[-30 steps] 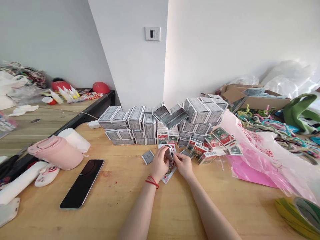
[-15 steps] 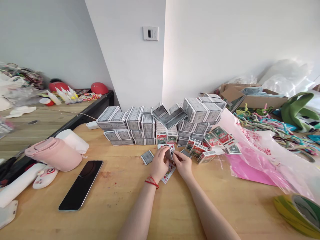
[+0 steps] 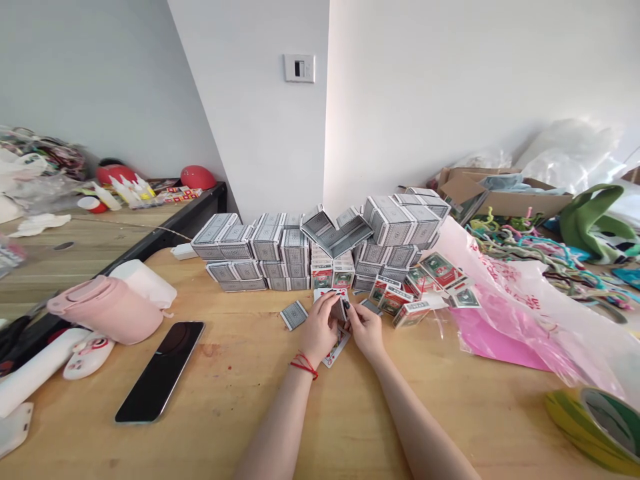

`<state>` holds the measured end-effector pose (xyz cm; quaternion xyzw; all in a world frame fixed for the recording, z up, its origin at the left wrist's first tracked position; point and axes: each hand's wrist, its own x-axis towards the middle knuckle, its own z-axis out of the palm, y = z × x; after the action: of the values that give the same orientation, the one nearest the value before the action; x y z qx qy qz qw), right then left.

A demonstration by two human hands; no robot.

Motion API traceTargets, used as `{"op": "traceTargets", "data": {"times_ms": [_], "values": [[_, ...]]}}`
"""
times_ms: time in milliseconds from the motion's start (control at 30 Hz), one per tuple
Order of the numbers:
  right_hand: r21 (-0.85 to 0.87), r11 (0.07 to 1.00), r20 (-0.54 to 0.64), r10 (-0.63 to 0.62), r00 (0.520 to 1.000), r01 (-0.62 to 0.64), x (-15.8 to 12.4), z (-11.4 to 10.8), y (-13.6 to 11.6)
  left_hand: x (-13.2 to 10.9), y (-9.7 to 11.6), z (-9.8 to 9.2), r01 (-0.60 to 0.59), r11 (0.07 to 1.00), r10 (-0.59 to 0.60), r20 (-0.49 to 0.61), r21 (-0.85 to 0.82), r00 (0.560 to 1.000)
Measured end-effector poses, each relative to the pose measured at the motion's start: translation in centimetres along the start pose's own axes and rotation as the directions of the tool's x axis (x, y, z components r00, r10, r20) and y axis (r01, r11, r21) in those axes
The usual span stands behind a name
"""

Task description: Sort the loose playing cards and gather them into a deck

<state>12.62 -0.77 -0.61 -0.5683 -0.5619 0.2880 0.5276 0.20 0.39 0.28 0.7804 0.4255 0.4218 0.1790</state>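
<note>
Along the far side of the bench (image 3: 260, 400) stands a two-tier wall of grey card boxes (image 3: 270, 241), well over a dozen and too overlapped to count exactly. Before it the left hand (image 3: 320, 327) and right hand (image 3: 365, 328) meet, the fingers of both curled shut on one deck of cards (image 3: 341, 309) just above the bench; it looks light, slick and apt to splay, best pinched by its edges. One grey-backed card (image 3: 293, 315) lies to the left, and one face-up card (image 3: 335, 348) lies beneath the hands.

White walls (image 3: 425, 100) meet at twelve o'clock, switch plate (image 3: 299, 68) up there; soft daylight on the wooden desk (image 3: 350, 413), second desk (image 3: 100, 233) at nine o'clock.
</note>
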Motion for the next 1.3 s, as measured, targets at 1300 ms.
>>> {"op": "traceTargets", "data": {"times_ms": [1300], "values": [[0.271, 0.918, 0.182, 0.247, 0.952, -0.29, -0.4, 1.8, -0.5, 0.0, 0.7, 0.0, 0.337, 0.924, -0.342, 0.0, -0.179, 0.94]]}}
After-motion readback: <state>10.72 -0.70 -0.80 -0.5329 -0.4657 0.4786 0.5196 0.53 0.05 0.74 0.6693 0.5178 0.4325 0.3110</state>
